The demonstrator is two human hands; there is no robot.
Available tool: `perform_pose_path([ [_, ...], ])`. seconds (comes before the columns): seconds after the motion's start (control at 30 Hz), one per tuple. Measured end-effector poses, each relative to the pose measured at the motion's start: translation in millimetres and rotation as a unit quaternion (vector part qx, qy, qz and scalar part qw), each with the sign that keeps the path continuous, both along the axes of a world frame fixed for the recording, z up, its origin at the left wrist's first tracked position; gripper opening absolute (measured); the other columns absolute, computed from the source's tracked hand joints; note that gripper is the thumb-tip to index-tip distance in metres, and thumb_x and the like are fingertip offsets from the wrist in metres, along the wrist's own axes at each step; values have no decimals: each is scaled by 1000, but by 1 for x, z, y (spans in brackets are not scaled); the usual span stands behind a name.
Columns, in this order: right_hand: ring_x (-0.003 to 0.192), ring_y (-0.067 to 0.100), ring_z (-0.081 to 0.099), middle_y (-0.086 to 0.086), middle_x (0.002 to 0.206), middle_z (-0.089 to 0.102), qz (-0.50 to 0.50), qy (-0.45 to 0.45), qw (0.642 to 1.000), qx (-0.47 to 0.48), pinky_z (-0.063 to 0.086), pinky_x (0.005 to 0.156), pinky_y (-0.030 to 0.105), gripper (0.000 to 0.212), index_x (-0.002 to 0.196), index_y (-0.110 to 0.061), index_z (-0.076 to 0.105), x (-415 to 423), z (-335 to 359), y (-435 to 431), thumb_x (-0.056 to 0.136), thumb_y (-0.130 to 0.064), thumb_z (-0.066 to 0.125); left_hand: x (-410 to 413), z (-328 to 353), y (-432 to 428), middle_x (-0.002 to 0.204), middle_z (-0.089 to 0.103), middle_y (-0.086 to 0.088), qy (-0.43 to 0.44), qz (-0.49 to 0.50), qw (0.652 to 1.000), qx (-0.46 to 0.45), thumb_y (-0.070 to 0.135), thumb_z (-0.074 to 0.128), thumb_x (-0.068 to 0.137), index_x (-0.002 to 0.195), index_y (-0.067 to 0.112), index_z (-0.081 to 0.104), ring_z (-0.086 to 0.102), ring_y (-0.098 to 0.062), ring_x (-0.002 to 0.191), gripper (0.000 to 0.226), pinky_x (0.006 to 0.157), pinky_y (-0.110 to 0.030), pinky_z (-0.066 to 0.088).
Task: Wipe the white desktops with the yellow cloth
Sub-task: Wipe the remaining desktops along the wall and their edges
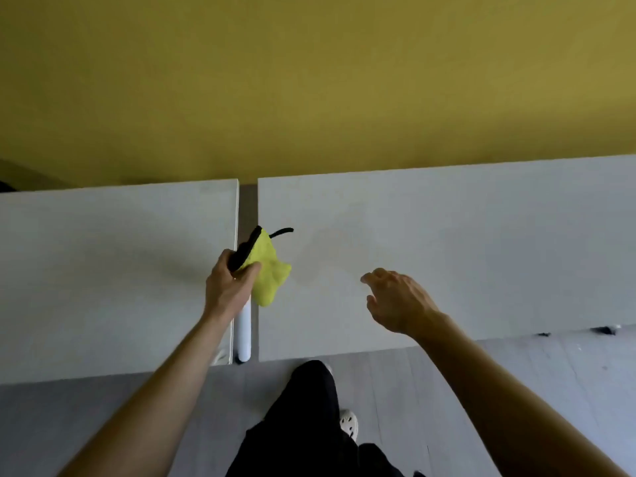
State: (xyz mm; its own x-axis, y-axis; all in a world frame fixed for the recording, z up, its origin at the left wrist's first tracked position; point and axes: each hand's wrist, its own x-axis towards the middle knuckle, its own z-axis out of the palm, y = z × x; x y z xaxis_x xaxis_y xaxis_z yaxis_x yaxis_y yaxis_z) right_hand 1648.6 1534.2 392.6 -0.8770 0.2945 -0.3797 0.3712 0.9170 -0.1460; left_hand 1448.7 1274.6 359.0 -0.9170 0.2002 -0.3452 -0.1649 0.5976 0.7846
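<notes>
Clearly your left hand (230, 287) clutched the bunched yellow cloth (271, 275), seemingly lifted, over the gap between two flat white worktops (447, 242); your right hand (395, 301) hovered, fingers relaxed, above the right one.

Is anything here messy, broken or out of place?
Nothing looks broken or spilled. The right desktop shows a faint streaky patch near the yellow cloth, perhaps a smear or wipe mark. Small dark bits show along that desktop's near edge, too blurred to identify. The left hand holds the cloth.
</notes>
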Motion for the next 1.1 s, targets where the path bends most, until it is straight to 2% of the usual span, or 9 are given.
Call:
perform_pose_path([
  [0.13,116,25,69,5,131,68,75,6,997,-2,56,102,41,34,138,-17,62,-49,-19,20,108,-23,49,-20,-23,5,87,68,-1,1,76,997,-17,41,71,85,99,19,57,68,-30,84,29,60,-31,47],
  [0.3,121,24,66,4,134,66,124,-37,992,-2,53,106,40,35,140,-16,61,-94,-42,42,109,-25,47,-66,-40,43,84,62,-4,75,171,981,-50,33,61,87,104,13,49,61,-41,85,30,70,-38,42],
  [0.43,125,25,64,5,135,66,149,-20,989,2,51,108,39,36,143,-16,61,-139,-60,56,109,-25,50,-71,-89,75,115,67,-8,52,-15,985,-164,30,79,87,121,18,48,66,-39,105,48,83,-42,53],
  [0.5,127,24,63,5,137,65,156,-21,988,-7,50,111,39,38,145,-15,59,-157,-67,58,109,-25,52,-60,-109,78,137,57,-6,62,-126,954,-266,37,85,77,135,27,48,60,-34,123,70,101,-47,51],
  [0.57,128,23,62,5,138,65,172,-21,985,-18,48,112,39,39,146,-16,59,-173,-74,60,109,-26,51,-53,-118,75,147,50,-5,103,-155,933,-310,37,86,73,144,34,45,55,-33,129,81,106,-48,48],
  [0.73,130,25,62,7,140,65,215,-14,975,-54,49,114,41,40,146,-14,60,-218,-101,63,109,-26,52,-60,-121,62,136,59,-8,126,-96,935,-318,30,73,88,158,25,42,60,-36,118,77,92,-49,52],
  [0.87,138,28,57,9,145,63,197,39,976,-81,42,123,43,39,144,-13,63,-244,-123,58,109,-26,56,-78,-91,57,115,68,-14,149,25,950,-272,34,46,96,148,22,53,63,-41,103,53,86,-51,54],
  [1.0,162,36,31,14,164,49,170,141,973,-70,21,133,61,48,152,-13,57,-274,-147,52,107,-30,60,-75,-79,45,118,63,-13,237,10,902,-361,18,64,95,157,17,47,59,-36,100,64,80,-48,54],
  [1.1,168,32,8,12,179,23,171,158,970,-63,5,135,61,62,168,-13,34,-278,-173,51,111,-37,45,-63,-102,50,127,68,-18,203,-42,905,-372,19,66,96,159,10,47,68,-41,99,67,77,-48,60],
])
